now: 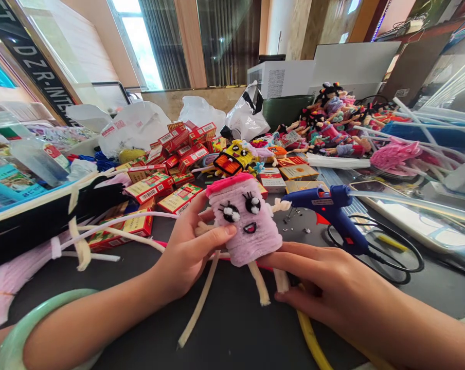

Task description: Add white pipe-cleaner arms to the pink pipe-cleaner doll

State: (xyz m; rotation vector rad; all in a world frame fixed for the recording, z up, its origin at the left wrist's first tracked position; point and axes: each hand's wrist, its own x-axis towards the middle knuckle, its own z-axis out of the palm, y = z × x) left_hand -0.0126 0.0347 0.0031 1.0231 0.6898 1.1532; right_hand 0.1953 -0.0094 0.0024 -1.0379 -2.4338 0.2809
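Two bare hands meet around a pink chenille doll (245,221) near the front middle of the dark worktop (232,339). Its body is wound from fuzzy pipe cleaner, with a hot-pink band on top, black-lashed eyes and a small open mouth, and cream stems stick out as arms and legs. The left hand (188,252), a pale green bangle (32,321) on its forearm, grips the doll's side, with the thumb across the front and the other fingers (194,208) apart from it behind the body. The right hand (313,275) has its fingers (290,259) together, pressed against the doll's lower edge.

A blue hot glue gun (327,205) lies just beyond the right hand, its black cord (387,257) looped towards the right edge. Red-and-yellow cartons (147,187) are heaped behind the left hand, beside a taped bundle of black pipe cleaners (51,210). Towards the back right corner, finished pipe-cleaner dolls (333,123) lie piled together.
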